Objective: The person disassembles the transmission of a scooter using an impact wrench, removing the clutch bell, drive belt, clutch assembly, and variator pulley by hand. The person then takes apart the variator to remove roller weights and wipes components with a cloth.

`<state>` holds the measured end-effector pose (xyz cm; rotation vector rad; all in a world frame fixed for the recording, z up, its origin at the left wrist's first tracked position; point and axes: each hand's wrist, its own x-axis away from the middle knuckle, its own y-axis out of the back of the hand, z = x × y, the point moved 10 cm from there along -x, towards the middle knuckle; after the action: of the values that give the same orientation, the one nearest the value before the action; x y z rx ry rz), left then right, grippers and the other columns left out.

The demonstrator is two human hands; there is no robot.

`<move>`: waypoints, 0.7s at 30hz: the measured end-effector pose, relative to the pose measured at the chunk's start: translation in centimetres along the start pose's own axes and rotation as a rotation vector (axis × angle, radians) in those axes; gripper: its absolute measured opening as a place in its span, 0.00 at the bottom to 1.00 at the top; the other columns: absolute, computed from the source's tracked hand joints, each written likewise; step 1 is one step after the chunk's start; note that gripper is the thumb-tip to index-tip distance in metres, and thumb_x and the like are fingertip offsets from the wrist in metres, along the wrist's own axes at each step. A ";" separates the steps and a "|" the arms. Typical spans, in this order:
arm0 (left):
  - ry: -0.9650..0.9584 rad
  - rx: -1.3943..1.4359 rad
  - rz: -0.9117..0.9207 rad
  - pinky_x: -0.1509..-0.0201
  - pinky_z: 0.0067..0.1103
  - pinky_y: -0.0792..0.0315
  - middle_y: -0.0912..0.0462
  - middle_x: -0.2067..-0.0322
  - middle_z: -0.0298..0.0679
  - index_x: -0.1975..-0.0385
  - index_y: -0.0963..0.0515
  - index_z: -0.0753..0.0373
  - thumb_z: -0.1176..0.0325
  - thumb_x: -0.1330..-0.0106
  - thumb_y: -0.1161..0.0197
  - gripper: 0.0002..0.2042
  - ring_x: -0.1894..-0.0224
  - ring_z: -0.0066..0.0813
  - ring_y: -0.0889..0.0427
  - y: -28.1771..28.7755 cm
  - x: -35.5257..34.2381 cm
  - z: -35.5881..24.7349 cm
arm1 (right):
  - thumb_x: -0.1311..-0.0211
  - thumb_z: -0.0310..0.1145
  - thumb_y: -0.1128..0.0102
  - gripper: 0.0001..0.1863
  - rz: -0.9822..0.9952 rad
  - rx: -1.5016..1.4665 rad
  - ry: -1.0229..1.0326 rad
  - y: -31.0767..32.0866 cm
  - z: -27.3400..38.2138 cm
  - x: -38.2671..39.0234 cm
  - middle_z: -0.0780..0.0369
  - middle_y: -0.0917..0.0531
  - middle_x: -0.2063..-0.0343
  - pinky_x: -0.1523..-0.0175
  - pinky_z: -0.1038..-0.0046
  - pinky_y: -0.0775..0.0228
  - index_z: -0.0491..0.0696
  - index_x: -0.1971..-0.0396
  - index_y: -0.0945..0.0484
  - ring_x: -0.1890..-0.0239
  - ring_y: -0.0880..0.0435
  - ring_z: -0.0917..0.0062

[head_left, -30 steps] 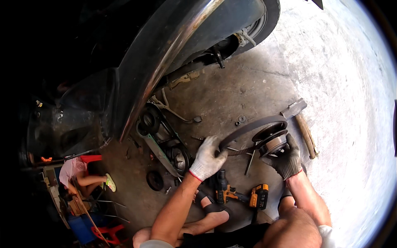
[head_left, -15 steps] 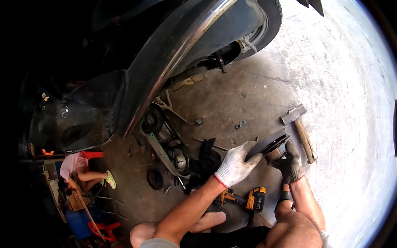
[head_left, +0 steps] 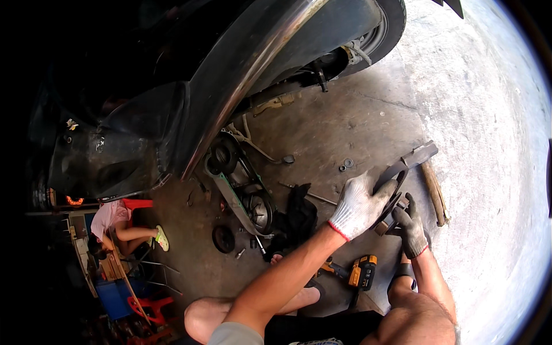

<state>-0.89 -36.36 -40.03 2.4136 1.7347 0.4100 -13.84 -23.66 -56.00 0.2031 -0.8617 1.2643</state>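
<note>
A round dark metal pulley (head_left: 391, 172) with a thick hub is held tilted on its edge above the floor. My left hand (head_left: 361, 202), in a white knit glove with a red cuff, is closed round the near side of its disc. On the hub side, my right hand (head_left: 410, 229), in a dirty grey glove, has its fingers curled against the hub; its palm side is partly hidden. Just beyond the pulley lies a hammer (head_left: 435, 192) with a wooden handle and a steel head, which the disc's rim overlaps in view.
A dark scooter (head_left: 247, 57) fills the upper left. A belt-drive case (head_left: 234, 187), a black cloth (head_left: 300, 210), a black ring (head_left: 223, 238) and two washers (head_left: 346, 165) lie on the floor. A yellow-black power tool (head_left: 362, 271) is by my legs. A person (head_left: 115, 221) sits far left.
The pulley has turned in my hands, its disc standing steeper. My left hand has come over more of the disc, and the right fingers have shifted on the hub. The whole view has swung slightly.
</note>
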 end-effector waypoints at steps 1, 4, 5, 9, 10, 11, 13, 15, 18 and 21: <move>0.044 -0.033 0.036 0.61 0.26 0.25 0.17 0.66 0.47 0.55 0.23 0.69 0.70 0.31 0.38 0.10 0.64 0.27 0.19 -0.3 -0.3 0.2 | 0.39 0.39 0.35 0.48 -0.005 0.031 0.013 0.1 0.1 0.1 0.52 0.27 0.44 0.53 0.68 0.20 0.46 0.25 0.54 0.51 0.20 0.71; 0.054 0.026 0.058 0.63 0.21 0.26 0.18 0.69 0.39 0.56 0.23 0.70 0.72 0.30 0.39 0.08 0.67 0.17 0.25 -1.2 -1.0 0.9 | 0.39 0.34 0.35 0.47 -0.008 0.079 -0.033 -0.3 0.4 0.7 0.52 0.28 0.45 0.52 0.73 0.23 0.44 0.25 0.53 0.52 0.21 0.73; 0.031 0.036 0.053 0.63 0.21 0.26 0.18 0.70 0.39 0.56 0.22 0.70 0.72 0.30 0.40 0.08 0.67 0.17 0.25 -1.4 -1.2 0.7 | 0.39 0.32 0.35 0.46 -0.017 0.074 -0.020 0.0 0.1 0.7 0.54 0.26 0.48 0.52 0.75 0.23 0.43 0.26 0.53 0.54 0.21 0.75; 0.054 0.023 0.070 0.62 0.22 0.26 0.18 0.68 0.38 0.57 0.22 0.70 0.72 0.30 0.40 0.08 0.66 0.18 0.25 -2.3 -2.5 0.0 | 0.40 0.31 0.34 0.47 0.047 0.153 0.055 0.8 -0.4 0.5 0.57 0.21 0.55 0.53 0.78 0.24 0.42 0.26 0.53 0.59 0.20 0.79; 0.117 -0.033 0.084 0.62 0.22 0.26 0.18 0.68 0.38 0.57 0.22 0.70 0.72 0.30 0.40 0.08 0.65 0.18 0.25 -2.4 -2.7 0.3 | 0.40 0.31 0.34 0.47 0.047 0.151 0.052 0.6 -0.3 0.7 0.57 0.21 0.55 0.53 0.78 0.24 0.42 0.26 0.53 0.59 0.20 0.79; 0.134 0.011 0.044 0.64 0.24 0.27 0.18 0.71 0.40 0.61 0.22 0.72 0.68 0.30 0.39 0.10 0.68 0.20 0.26 -1.9 -3.0 1.5 | 0.40 0.31 0.34 0.47 0.066 0.163 0.066 -0.5 0.5 1.3 0.57 0.21 0.54 0.53 0.78 0.24 0.42 0.26 0.53 0.59 0.20 0.79; 0.091 0.046 -0.033 0.67 0.26 0.28 0.20 0.77 0.37 0.67 0.21 0.72 0.63 0.30 0.38 0.14 0.72 0.22 0.26 -1.1 -3.9 1.8 | 0.43 0.31 0.32 0.49 0.105 0.199 -0.012 -1.5 1.3 2.1 0.54 0.23 0.46 0.48 0.75 0.25 0.42 0.26 0.53 0.53 0.21 0.75; 0.244 -0.011 -0.010 0.69 0.24 0.30 0.20 0.77 0.35 0.70 0.20 0.70 0.63 0.30 0.37 0.14 0.73 0.21 0.26 -0.9 -4.7 2.1 | 0.45 0.32 0.31 0.51 0.101 0.289 0.060 0.1 1.4 1.7 0.53 0.25 0.43 0.46 0.74 0.26 0.42 0.26 0.53 0.49 0.22 0.73; 0.198 0.046 -0.082 0.71 0.22 0.32 0.22 0.78 0.34 0.71 0.20 0.69 0.62 0.31 0.37 0.14 0.75 0.18 0.28 0.7 -5.7 3.6 | 0.49 0.34 0.29 0.53 0.175 0.430 0.103 -1.3 2.0 1.6 0.48 0.33 0.36 0.34 0.70 0.37 0.42 0.26 0.52 0.36 0.31 0.67; 0.258 0.012 -0.131 0.76 0.21 0.33 0.22 0.78 0.33 0.71 0.20 0.67 0.61 0.32 0.37 0.14 0.78 0.18 0.28 2.2 -6.2 4.3 | 0.51 0.36 0.28 0.54 0.222 0.415 0.120 -1.7 1.7 1.4 0.46 0.38 0.31 0.26 0.67 0.47 0.43 0.26 0.52 0.28 0.39 0.61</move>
<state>0.51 -42.78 -44.37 2.3231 1.9893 0.7225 -13.02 -24.14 -53.33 0.3641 -0.5206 1.6413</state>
